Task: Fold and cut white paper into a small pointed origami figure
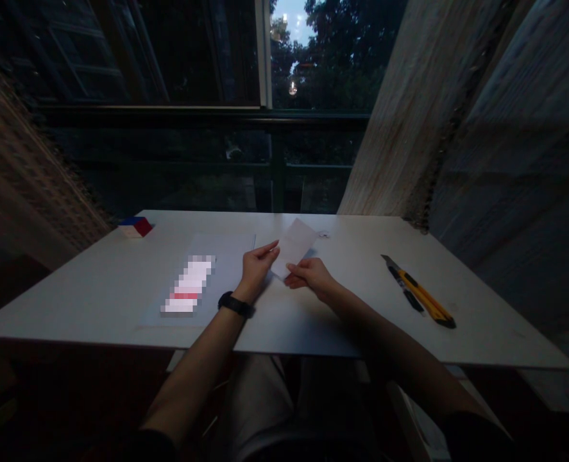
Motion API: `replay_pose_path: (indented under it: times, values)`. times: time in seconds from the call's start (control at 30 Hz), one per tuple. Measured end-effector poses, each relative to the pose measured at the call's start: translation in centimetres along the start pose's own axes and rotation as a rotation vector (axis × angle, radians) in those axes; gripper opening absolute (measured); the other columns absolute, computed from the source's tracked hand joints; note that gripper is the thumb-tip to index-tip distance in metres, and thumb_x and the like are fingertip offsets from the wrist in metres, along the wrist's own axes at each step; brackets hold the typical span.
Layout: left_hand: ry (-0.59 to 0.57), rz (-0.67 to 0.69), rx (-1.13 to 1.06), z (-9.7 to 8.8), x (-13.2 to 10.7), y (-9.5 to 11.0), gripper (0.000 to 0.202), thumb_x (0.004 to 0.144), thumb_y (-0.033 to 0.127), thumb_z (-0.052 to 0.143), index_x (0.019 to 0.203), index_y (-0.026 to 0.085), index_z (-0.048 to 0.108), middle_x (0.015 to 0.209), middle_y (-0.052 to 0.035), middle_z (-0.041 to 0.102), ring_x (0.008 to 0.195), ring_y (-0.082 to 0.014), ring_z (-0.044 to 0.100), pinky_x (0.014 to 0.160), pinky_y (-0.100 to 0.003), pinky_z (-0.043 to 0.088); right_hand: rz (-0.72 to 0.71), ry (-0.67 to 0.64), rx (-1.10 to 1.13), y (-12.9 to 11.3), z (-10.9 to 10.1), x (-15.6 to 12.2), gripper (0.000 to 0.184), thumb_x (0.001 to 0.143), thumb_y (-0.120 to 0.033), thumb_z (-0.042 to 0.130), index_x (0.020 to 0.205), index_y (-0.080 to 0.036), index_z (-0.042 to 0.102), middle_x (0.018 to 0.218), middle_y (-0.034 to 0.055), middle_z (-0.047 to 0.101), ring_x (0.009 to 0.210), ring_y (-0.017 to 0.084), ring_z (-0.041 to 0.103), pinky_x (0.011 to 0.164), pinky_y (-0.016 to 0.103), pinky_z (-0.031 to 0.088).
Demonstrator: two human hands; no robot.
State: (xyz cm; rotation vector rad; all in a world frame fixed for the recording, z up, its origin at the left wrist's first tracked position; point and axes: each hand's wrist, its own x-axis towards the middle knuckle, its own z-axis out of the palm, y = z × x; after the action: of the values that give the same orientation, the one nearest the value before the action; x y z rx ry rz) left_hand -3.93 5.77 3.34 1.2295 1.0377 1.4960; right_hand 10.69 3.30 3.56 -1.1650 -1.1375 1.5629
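A small sheet of white paper (296, 242) is held up above the table, tilted, between my two hands. My left hand (258, 266) pinches its left edge between thumb and fingers; a black watch sits on that wrist. At the lower right corner of the paper, my right hand (313, 276) closes thumb and fingers on it. To the left, a larger white sheet (231, 256) lies flat on the table, and a lit phone (188, 285) with a blurred-out screen rests on it.
A yellow utility knife (423, 295) lies on the white table (96, 301) at the right, with a smaller black knife or pen (407, 292) alongside. A blue, red and white cube (136, 226) stands at the far left. Curtains (385, 115) flank the window behind.
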Motion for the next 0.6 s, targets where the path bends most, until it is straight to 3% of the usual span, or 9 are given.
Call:
replay_pose_path:
  times: [0.4, 0.6]
  values:
    - [0.011, -0.021, -0.027, 0.07, -0.16, 0.45, 0.043, 0.061, 0.032, 0.073, 0.098, 0.012, 0.068, 0.083, -0.0077, 0.07, 0.078, -0.0178, 0.062, 0.075, -0.03, 0.048, -0.028, -0.036, -0.01, 0.49, -0.03, -0.01, 0.021, 0.07, -0.025, 0.069, 0.064, -0.007, 0.062, 0.06, 0.0096, 0.067, 0.048, 0.014, 0.063, 0.043, 0.02, 0.052]
    - [0.012, -0.007, -0.024, -0.01, 0.03, 0.24, 0.042, 0.061, 0.033, 0.073, 0.097, 0.013, 0.068, 0.087, -0.0076, 0.07, 0.076, -0.0168, 0.062, 0.074, -0.029, 0.048, -0.055, -0.093, 0.001, 0.83, -0.22, 0.19, 0.023, 0.071, -0.029, 0.068, 0.069, -0.006, 0.063, 0.065, 0.0111, 0.068, 0.052, 0.015, 0.064, 0.048, 0.023, 0.054]
